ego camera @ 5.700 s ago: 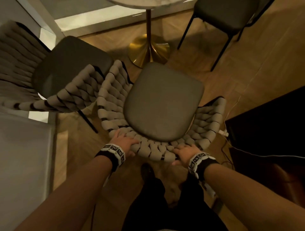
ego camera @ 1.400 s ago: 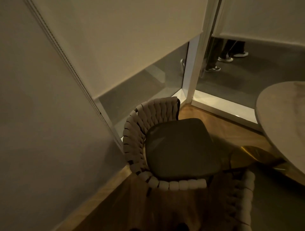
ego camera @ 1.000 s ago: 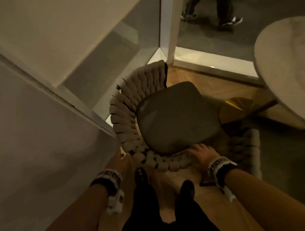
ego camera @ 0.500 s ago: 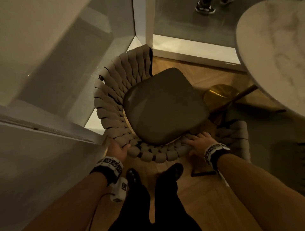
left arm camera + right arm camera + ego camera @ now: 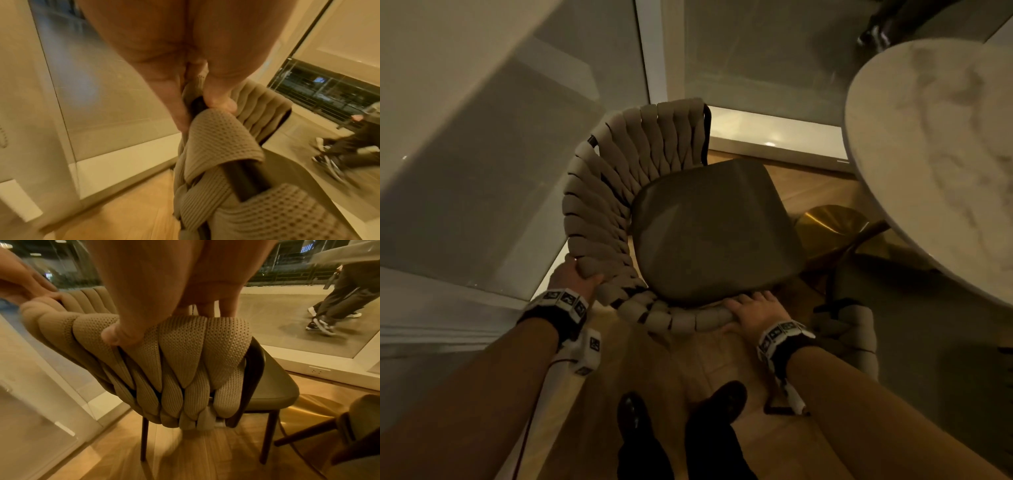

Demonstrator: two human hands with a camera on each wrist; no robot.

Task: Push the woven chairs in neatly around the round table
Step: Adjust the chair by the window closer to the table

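A woven chair (image 5: 619,192) with a beige braided back and dark seat cushion (image 5: 715,229) stands below me, its open front turned toward the round marble table (image 5: 941,161) at the right. My left hand (image 5: 575,277) grips the top rim of the woven back on its left side (image 5: 207,97). My right hand (image 5: 750,311) grips the rim at the back's right end, fingers over the top and thumb on the outer weave (image 5: 115,335). A second woven chair (image 5: 856,335) stands just right of my right wrist, its seat under the table edge.
A white window frame (image 5: 654,51) and glass panels close in the left and far sides. The table's gold base (image 5: 832,222) shines on the wooden floor. My dark shoes (image 5: 722,404) stand behind the chair. Someone's legs (image 5: 333,305) show beyond the glass.
I turned from the first chair to this one by the window. Both hands came onto its woven back, and the left hand has slid further up the left side of the rim.
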